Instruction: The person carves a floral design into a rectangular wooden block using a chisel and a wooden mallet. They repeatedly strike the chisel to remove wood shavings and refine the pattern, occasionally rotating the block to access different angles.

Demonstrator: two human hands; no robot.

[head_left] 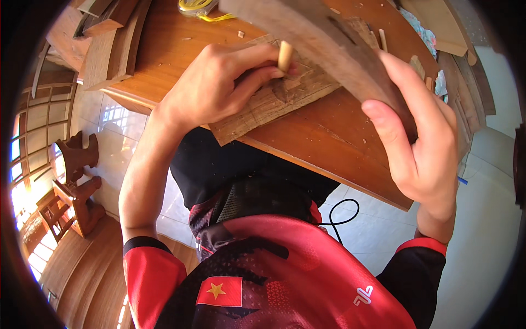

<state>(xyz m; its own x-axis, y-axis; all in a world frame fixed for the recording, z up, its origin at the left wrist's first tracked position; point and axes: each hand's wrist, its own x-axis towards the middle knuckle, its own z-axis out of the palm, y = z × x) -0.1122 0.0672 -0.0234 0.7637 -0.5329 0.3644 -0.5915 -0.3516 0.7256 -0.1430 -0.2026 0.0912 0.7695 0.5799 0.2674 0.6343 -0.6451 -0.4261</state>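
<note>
My left hand [219,82] grips a chisel by its pale wooden handle [285,55], its tip set on a rough grey-brown wooden board [257,112] lying on the reddish wooden table [329,142]. My right hand [422,148] clasps a long dark wooden mallet-like block [323,38], raised at a slant above the chisel handle. The block hides part of the board. The chisel's blade is mostly hidden by my fingers.
Wood planks [109,49] are stacked at the table's far left. A yellow tape measure [200,8] lies at the back. Wood chips dot the tabletop. A black cable [342,216] runs over the white tiled floor. Carved wooden furniture [74,192] stands at the left.
</note>
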